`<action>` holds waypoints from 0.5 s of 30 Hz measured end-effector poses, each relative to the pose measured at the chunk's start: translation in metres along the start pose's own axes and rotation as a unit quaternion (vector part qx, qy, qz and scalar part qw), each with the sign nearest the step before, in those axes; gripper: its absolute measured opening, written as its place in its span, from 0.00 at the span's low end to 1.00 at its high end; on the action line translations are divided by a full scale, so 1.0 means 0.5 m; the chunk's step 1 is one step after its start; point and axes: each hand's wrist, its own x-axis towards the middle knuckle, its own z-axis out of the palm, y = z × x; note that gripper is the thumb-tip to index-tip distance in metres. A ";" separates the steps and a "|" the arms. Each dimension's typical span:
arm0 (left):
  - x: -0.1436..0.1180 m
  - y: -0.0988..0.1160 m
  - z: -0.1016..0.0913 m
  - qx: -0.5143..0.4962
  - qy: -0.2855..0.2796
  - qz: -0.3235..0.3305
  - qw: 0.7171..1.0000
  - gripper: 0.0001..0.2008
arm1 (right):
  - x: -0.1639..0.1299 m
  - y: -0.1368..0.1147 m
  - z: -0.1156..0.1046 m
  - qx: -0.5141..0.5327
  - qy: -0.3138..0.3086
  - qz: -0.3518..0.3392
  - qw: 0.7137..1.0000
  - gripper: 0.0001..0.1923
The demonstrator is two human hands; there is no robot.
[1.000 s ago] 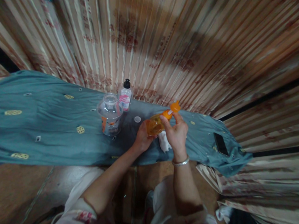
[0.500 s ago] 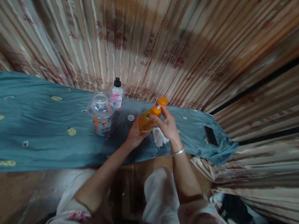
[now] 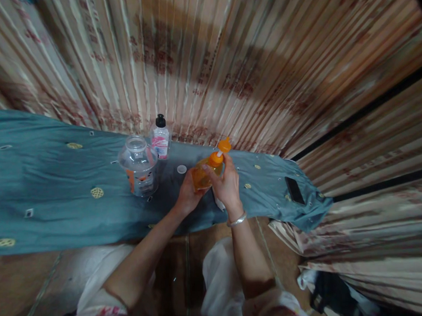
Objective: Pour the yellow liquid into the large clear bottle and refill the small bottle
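My left hand [image 3: 188,196] is closed round the lower part of an orange pump bottle [image 3: 200,176], which tilts up to the right above the cloth-covered table. My right hand [image 3: 226,184] also grips it, its thumb on the bottle's side and its fingers behind the neck, near the orange pump head [image 3: 224,145]. A white stem shows between pump head and collar. Under my right hand lies a white piece of tissue [image 3: 219,203], mostly hidden. A small white round cap [image 3: 181,169] lies left of the bottle.
A clear wide-bodied plastic jar [image 3: 137,164] without a lid stands to the left. Behind it is a clear bottle with a black cap [image 3: 161,139]. A black phone [image 3: 295,190] lies at the right end of the teal cloth [image 3: 64,184]. Pleated curtains [image 3: 191,60] hang behind.
My right hand has shifted left and down along the bottle, its thumb now on the side, and covers more of the tissue. The view has moved slightly.
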 end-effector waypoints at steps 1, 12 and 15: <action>-0.001 0.000 0.000 0.021 0.001 0.012 1.000 0.31 | -0.009 0.000 0.004 -0.008 0.005 0.006 1.000 0.34; -0.070 -0.014 0.024 0.164 -0.025 0.099 0.981 0.42 | -0.003 0.002 0.015 0.065 0.048 0.111 0.991 0.29; -0.085 -0.008 0.013 0.189 -0.063 0.102 0.975 0.42 | 0.003 0.008 0.008 0.075 0.052 0.099 0.991 0.26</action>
